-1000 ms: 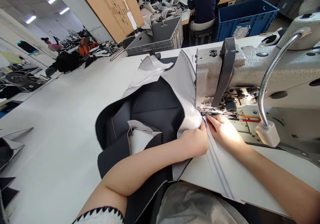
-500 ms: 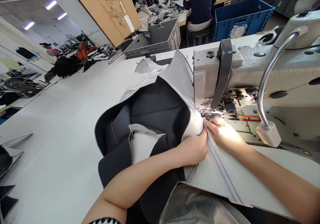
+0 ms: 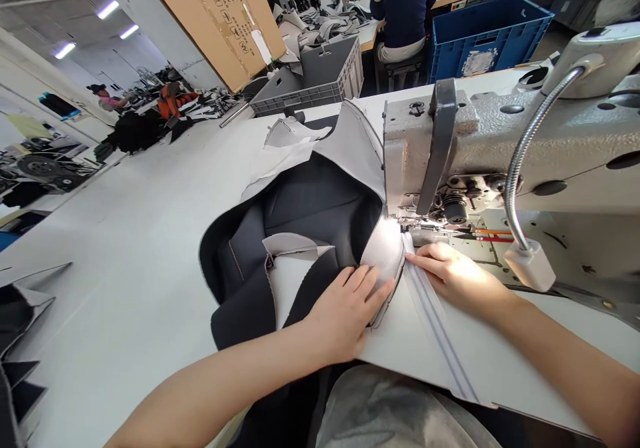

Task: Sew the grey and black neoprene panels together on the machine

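A black seat-cover piece (image 3: 315, 195) with pale grey backing lies bunched on the table, its right edge beneath the needle area of the sewing machine (image 3: 425, 141). My left hand (image 3: 345, 308) rests on this piece near its lower right edge, fingers spread and palm down. From the needle area a white tape (image 3: 435, 328) with grey lengthwise lines runs down toward the table's front edge. My right hand (image 3: 455, 275) is just below the presser foot, its fingertips closed on the edge of that tape. Its thumb is partly hidden.
A flexible metal lamp (image 3: 520, 161) hangs in front of the machine. Behind the white table (image 3: 135, 235) are a grey crate (image 3: 320, 81), a cardboard box (image 3: 220, 21) and a blue crate (image 3: 490, 35). A seated person (image 3: 405, 8) is farther back. Dark cut pieces (image 3: 20, 328) lie at left.
My left hand has let go of the seam by the needle and moved left and down, opening flat on the seat-cover piece. My right hand has shifted slightly right and down along the tape.
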`<state>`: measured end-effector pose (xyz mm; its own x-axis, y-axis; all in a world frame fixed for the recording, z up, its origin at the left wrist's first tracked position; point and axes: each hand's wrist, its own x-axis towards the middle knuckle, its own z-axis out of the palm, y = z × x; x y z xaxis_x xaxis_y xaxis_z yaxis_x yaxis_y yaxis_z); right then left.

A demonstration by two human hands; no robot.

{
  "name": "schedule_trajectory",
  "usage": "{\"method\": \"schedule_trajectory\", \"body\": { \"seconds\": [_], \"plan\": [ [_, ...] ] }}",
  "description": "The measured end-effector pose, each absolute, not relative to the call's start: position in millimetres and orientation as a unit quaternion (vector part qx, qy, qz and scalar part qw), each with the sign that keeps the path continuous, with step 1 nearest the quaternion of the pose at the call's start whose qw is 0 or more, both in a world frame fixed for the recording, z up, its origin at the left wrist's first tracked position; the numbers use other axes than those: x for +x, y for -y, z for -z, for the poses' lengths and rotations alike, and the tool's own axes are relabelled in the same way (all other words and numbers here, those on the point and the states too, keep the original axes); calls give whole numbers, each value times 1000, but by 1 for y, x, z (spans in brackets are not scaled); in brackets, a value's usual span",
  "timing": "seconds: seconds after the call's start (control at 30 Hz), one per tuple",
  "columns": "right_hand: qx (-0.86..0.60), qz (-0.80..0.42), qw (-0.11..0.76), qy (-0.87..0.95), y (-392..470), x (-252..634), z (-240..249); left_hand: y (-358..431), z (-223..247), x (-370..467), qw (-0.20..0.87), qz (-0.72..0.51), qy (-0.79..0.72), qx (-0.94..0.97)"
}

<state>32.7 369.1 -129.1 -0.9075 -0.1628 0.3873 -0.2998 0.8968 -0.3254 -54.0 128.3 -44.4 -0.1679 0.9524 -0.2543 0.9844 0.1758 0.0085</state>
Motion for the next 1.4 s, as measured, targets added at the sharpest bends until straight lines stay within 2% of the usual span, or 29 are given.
{"method": "schedule_trajectory", "body": {
  "seconds": [0.1,0.2,0.3,0.37,0.43,0.47,0.5,0.6,0.63,0.7,0.8,1.0,1.17,1.4],
  "plan": [
    [160,-172,146,961,-367,39,120,-126,40,-54,99,124,-752,640],
    [221,-175,80,956,-352,45,108,-144,29,-50,119,106,-764,625],
    [277,-285,-11,918,-331,59,92,-158,25,-42,129,85,-782,604],
    [301,-399,-109,859,-323,68,82,-161,30,-37,147,86,-777,606],
    [284,-462,-180,821,-326,73,78,-161,38,-33,164,93,-774,604],
    [253,-461,-172,833,-331,72,80,-160,41,-33,171,94,-776,600],
    [207,-439,-129,865,-338,69,84,-159,43,-32,176,94,-780,594],
    [72,-308,105,943,-355,51,105,-159,44,-34,191,86,-788,578],
    [61,-267,162,948,-358,45,113,-159,43,-35,194,82,-791,574],
    [82,-200,223,950,-357,36,125,-161,42,-37,194,74,-797,567],
    [114,-143,248,951,-351,30,132,-163,44,-39,184,62,-807,558],
    [110,-102,282,948,-350,27,131,-176,54,-46,151,59,-813,559],
    [65,-103,301,946,-353,20,134,-191,65,-56,147,43,-822,549],
    [35,-90,291,952,-356,19,138,-173,64,-67,75,-3,-814,575]
  ]
}}
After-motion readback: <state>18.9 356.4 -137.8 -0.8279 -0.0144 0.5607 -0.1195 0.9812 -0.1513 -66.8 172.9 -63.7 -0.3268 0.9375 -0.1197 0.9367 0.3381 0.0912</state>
